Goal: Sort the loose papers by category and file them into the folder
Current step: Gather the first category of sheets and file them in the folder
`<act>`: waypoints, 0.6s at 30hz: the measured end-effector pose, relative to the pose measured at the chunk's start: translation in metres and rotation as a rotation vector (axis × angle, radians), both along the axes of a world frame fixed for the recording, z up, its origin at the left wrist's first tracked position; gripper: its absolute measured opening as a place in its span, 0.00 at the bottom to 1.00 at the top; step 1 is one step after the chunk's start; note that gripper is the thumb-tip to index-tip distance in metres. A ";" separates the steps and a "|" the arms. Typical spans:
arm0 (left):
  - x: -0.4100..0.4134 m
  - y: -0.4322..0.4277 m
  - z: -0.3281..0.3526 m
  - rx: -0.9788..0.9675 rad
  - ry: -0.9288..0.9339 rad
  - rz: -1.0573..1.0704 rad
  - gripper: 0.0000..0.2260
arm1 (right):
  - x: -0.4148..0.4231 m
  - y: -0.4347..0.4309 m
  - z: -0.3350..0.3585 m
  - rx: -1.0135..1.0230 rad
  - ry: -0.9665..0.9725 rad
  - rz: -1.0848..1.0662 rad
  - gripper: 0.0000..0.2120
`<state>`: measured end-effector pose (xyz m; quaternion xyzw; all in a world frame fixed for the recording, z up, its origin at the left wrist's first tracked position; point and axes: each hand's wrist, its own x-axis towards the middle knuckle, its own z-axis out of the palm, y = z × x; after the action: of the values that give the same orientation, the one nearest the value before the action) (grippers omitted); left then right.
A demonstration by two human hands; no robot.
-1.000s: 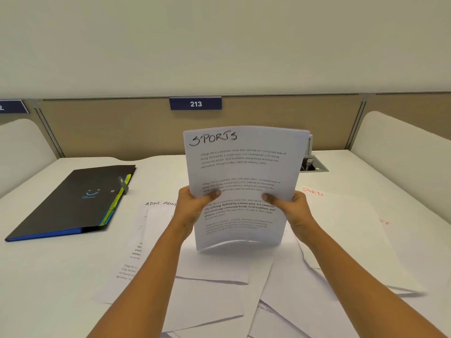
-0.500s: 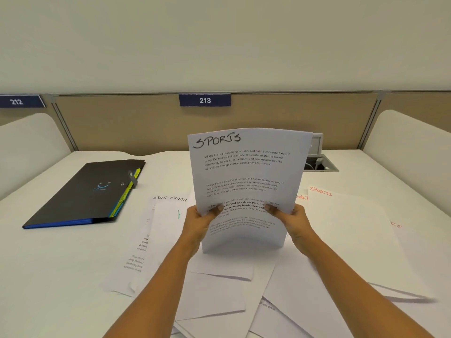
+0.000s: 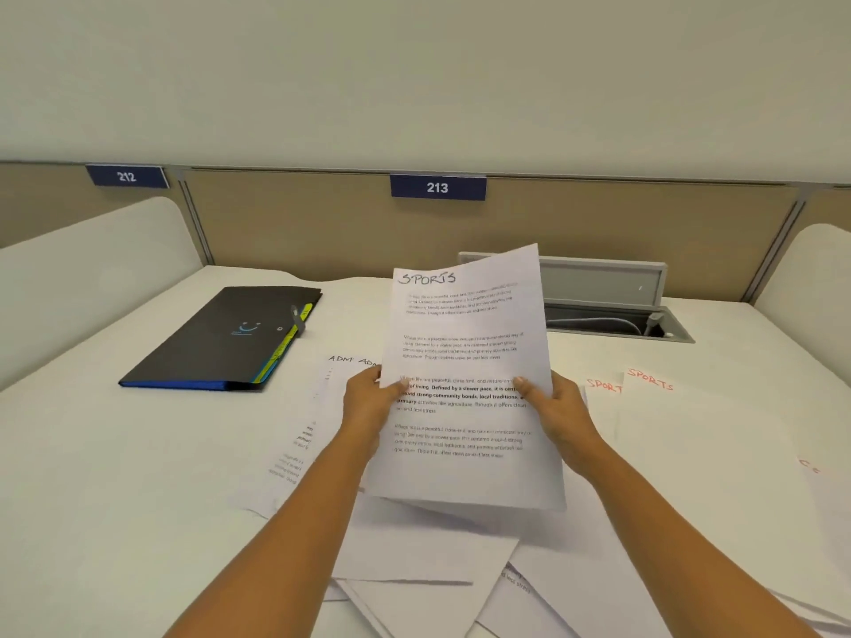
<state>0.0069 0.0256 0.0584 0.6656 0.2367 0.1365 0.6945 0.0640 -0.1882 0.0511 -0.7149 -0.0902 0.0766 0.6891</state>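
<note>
I hold a small stack of white sheets headed "SPORTS" in black handwriting (image 3: 465,343) above the desk, tilted back. My left hand (image 3: 368,407) grips its left edge, thumb on the front. My right hand (image 3: 555,409) grips its right edge the same way. A black folder with a blue spine and yellow-green tabs (image 3: 216,343) lies closed at the far left of the desk. Loose papers (image 3: 428,573) lie scattered under my arms, some headed "ADM" (image 3: 343,360), some headed "SPORTS" in red (image 3: 651,379).
The white desk (image 3: 115,476) ends at a tan partition (image 3: 322,223) with signs 212 and 213. An open cable hatch with its grey lid up (image 3: 608,310) sits behind the held sheets. Curved white dividers (image 3: 83,269) flank both sides.
The held SPORTS stack has tipped back and lowered toward the desk, both hands still on its edges. The view has shifted, so the folder and the 212 sign appear further in.
</note>
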 end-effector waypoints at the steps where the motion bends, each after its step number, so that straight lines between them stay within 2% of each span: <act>1: -0.001 0.005 -0.002 0.014 0.023 0.024 0.11 | -0.001 0.004 -0.002 -0.013 0.010 0.012 0.07; 12: -0.013 0.060 -0.028 0.085 0.187 0.117 0.14 | -0.006 0.049 -0.017 -0.116 0.127 0.036 0.11; 18: -0.011 0.116 -0.021 0.133 0.224 0.129 0.12 | -0.003 0.088 -0.015 -0.055 0.147 -0.011 0.09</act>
<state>-0.0045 0.1416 0.0374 0.7047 0.3455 0.1208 0.6078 0.0605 -0.1003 0.0364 -0.7266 -0.0332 0.1275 0.6743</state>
